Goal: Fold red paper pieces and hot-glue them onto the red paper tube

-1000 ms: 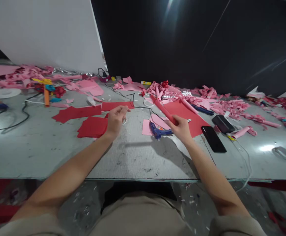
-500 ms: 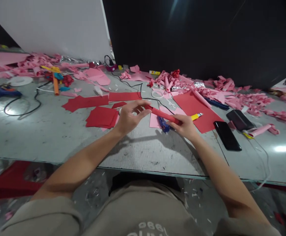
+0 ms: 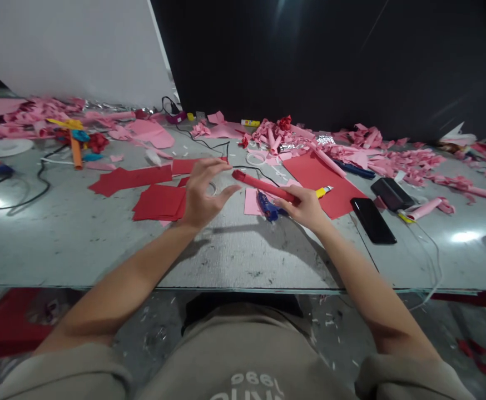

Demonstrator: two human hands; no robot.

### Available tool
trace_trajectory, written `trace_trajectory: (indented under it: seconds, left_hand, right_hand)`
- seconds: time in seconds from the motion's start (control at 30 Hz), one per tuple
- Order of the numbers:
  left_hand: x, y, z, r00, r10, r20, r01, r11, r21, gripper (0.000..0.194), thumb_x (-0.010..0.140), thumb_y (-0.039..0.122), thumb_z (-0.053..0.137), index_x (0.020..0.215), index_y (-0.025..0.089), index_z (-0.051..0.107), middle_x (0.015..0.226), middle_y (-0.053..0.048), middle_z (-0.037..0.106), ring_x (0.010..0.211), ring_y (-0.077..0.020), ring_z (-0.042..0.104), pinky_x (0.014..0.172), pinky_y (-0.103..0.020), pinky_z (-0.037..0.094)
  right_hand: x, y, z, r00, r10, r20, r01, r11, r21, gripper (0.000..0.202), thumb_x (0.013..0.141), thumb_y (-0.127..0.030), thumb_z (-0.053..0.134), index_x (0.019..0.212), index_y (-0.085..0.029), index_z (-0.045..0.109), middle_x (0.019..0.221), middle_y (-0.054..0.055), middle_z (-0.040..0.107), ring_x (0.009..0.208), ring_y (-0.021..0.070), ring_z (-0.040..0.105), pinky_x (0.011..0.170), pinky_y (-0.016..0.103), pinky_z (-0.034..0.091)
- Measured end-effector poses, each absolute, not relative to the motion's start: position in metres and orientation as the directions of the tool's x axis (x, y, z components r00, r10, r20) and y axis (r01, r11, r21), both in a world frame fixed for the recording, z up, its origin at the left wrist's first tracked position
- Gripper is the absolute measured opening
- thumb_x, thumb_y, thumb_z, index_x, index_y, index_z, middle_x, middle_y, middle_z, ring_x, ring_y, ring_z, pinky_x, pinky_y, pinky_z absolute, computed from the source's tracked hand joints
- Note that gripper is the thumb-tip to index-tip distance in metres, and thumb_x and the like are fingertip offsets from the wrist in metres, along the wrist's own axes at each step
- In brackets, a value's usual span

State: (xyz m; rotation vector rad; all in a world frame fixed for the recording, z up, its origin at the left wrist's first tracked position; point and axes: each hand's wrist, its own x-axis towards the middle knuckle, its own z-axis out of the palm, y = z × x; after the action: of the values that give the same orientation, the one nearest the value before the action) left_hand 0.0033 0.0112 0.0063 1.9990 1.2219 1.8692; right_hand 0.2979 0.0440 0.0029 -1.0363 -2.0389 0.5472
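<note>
Red paper tube point(image 3: 263, 185), at twelve o'clock from the wearer over the grey table point(image 3: 234, 261), is grasped near one end by the right hand point(image 3: 307, 210). The left hand point(image 3: 203, 194) is released, thumb and fingers parted beside the free end. A hard pinch could probably crush the hollow roll, or a loose seam let it uncurl; a dip might knock the blue glue gun point(image 3: 269, 209). The free end points toward ten o'clock, its long axis running ten to four.

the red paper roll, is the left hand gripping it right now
No, the red paper roll is held by the right hand, while the left hand is open with a gap before its end.
</note>
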Motion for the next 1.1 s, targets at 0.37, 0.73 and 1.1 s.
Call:
trace_trajectory:
  seconds: [0.37,0.73,1.1]
  left_hand:
    - [0.037,0.008,-0.018,-0.074,0.842,0.535,0.163,-0.519,0.839,0.020,0.092,0.038,0.079,0.106,0.023,0.079,0.100,-0.004,0.079,0.088,-0.0174,0.073,0.081,-0.032,0.060]
    - [0.040,0.009,-0.016,0.024,0.901,0.433,-0.084,-0.430,0.899,0.015,0.085,0.031,0.085,0.097,0.021,0.086,0.093,-0.003,0.081,0.076,-0.0139,0.071,0.070,-0.027,0.061]
    - [0.036,0.004,-0.008,-0.076,0.923,0.377,0.032,-0.376,0.926,0.013,0.087,0.030,0.083,0.081,0.019,0.085,0.074,-0.002,0.080,0.054,-0.0095,0.062,0.055,-0.023,0.053]
  right_hand:
    - [0.268,0.025,-0.010,-0.351,0.897,0.271,0.204,0.355,-0.912,0.038,0.094,-0.052,0.076,0.112,-0.019,0.073,0.075,-0.001,0.067,0.056,0.0135,0.059,0.051,0.029,0.049]
    - [0.265,0.018,-0.012,-0.457,0.847,0.272,0.214,0.401,-0.891,0.043,0.100,-0.059,0.071,0.113,-0.020,0.079,0.081,0.001,0.066,0.064,0.0133,0.054,0.058,0.030,0.044]
    - [0.268,0.028,-0.019,-0.371,0.887,0.276,0.236,0.377,-0.895,0.038,0.098,-0.055,0.075,0.112,-0.020,0.082,0.082,0.002,0.068,0.069,0.0140,0.058,0.061,0.029,0.048]
